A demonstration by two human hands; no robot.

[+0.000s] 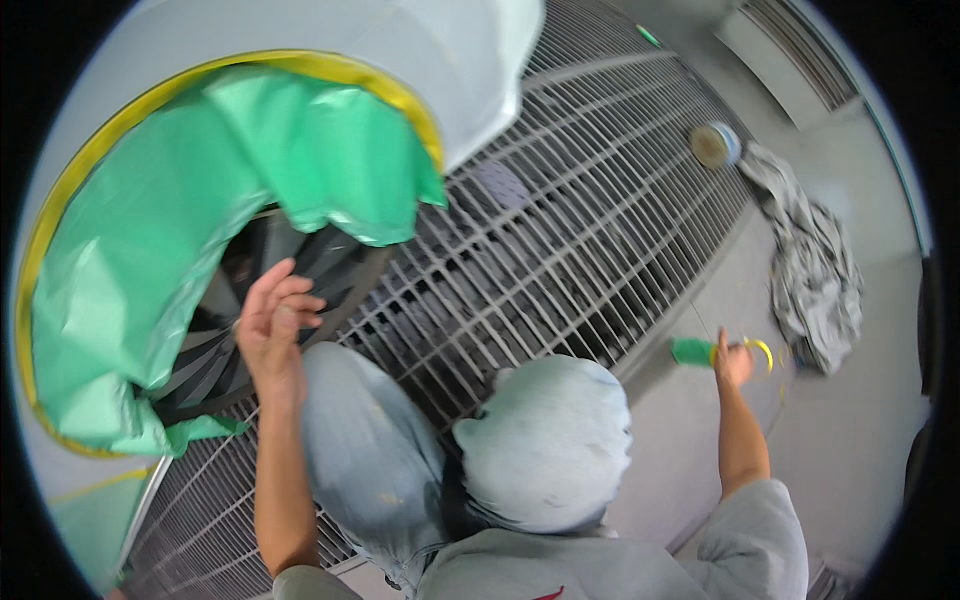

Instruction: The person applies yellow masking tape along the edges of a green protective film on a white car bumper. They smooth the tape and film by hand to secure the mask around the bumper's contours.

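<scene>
My left hand is raised in front of a dark spoked wheel. Its fingers are loosely bent and apart, and nothing shows in them. Green plastic masking film hangs in folds around the wheel and partly covers it. Yellow tape holds the film's outer edge to the pale car body around the wheel arch. Out to the right, low over the floor, my right hand is closed around a roll of green masking film with yellow tape. A yellow ring shows on the hand's other side.
Metal floor grating runs diagonally beside the wheel, with a purplish patch under its bars. Along its right side lie a round tape roll and a crumpled grey cloth. A small green object lies farther off.
</scene>
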